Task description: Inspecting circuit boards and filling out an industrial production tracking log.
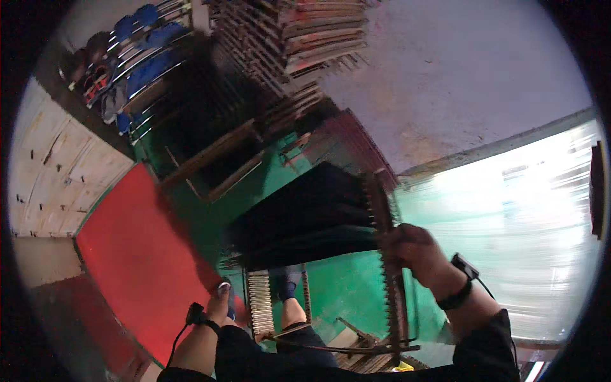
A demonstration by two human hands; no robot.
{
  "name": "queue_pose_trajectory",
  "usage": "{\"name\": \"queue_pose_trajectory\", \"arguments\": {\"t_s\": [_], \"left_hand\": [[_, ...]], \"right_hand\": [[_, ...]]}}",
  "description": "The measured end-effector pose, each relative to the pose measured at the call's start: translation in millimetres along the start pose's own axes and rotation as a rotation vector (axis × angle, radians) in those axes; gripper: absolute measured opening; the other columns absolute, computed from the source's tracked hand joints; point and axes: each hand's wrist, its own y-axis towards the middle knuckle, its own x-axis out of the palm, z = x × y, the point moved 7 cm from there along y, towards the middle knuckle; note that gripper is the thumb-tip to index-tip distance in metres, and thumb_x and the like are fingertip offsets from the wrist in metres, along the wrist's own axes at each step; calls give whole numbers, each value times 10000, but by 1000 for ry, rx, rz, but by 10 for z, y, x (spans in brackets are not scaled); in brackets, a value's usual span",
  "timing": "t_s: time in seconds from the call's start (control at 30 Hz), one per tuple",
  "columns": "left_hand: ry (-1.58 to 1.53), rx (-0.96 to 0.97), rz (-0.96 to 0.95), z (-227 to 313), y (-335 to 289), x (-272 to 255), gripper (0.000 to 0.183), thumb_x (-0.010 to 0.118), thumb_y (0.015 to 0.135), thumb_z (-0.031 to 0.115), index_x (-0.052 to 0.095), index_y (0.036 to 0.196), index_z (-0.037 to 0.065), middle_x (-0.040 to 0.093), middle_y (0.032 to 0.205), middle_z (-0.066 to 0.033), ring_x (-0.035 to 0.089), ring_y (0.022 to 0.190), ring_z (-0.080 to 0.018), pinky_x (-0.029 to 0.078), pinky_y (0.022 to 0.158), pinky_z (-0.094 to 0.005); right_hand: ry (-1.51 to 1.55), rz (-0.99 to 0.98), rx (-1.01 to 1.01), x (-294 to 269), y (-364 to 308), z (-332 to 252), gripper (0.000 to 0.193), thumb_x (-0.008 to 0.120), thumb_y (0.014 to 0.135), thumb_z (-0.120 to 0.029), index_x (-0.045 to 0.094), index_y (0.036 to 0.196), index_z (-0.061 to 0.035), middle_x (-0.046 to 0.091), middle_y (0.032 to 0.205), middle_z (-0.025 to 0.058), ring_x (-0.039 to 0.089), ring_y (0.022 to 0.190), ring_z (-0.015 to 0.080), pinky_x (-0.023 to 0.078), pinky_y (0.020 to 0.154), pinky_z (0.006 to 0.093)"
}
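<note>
In front of me is a rack-like frame with a brown toothed bar (386, 267) along its right side. My right hand (418, 253) is wrapped round this bar near its middle. Black sheet-like material (305, 216) reaches leftward from the bar; its exact kind is unclear. A pale ribbed strip (260, 299) stands left of my legs, and a thin rod (344, 349) crosses low in front of my lap. My left hand (220, 304) is low on the left, close to the ribbed strip; its fingers are mostly hidden, so any hold does not show.
A red panel or mat (146, 254) lies on the left beside pale cabinet doors (60, 165). Stacks of slatted wooden racks (324, 32) and blue chairs (153, 57) stand at the back. Bright translucent sheeting (503, 223) is on the right, over a green floor (337, 286).
</note>
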Motion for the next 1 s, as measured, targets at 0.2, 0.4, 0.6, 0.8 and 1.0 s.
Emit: {"name": "queue_pose_trajectory", "arguments": {"t_s": [0.2,0.4,0.6,0.8,1.0], "left_hand": [[-1006,-734,-248,1048,1,1058,436,525,1001,503,661,1105,102,671,1053,-66,631,899,-227,499,820,-401],[-944,-529,-284,2926,354,682,425,498,1006,461,661,1145,95,689,1069,-62,649,943,-242,525,852,-443],[-920,-193,-350,4664,1383,313,374,587,966,471,671,1040,114,659,956,-34,614,866,-198,499,816,-395],[-508,16,-86,6190,2677,180,373,651,940,465,685,985,97,600,923,-17,549,906,-161,444,821,-342],[-352,194,-330,6712,4114,564,508,601,963,503,648,1157,36,626,1075,-46,563,990,-186,432,900,-355]], "right_hand": [[-3,323,-171,-1432,-603,-24,214,500,812,-7,605,998,3,630,838,61,581,673,163,488,597,306],[82,615,-65,-2994,-881,1045,181,479,806,10,574,959,-1,605,791,67,546,597,155,454,541,306],[517,662,75,-3365,-473,1647,193,487,897,-29,562,1075,-29,565,782,28,552,636,141,482,574,295],[649,763,-23,-3807,799,1542,103,482,915,-40,548,994,-36,522,739,52,531,594,185,473,549,324],[777,913,-68,-3986,1724,1513,306,559,883,-60,609,1181,-15,606,811,68,556,604,177,476,575,303]]}}
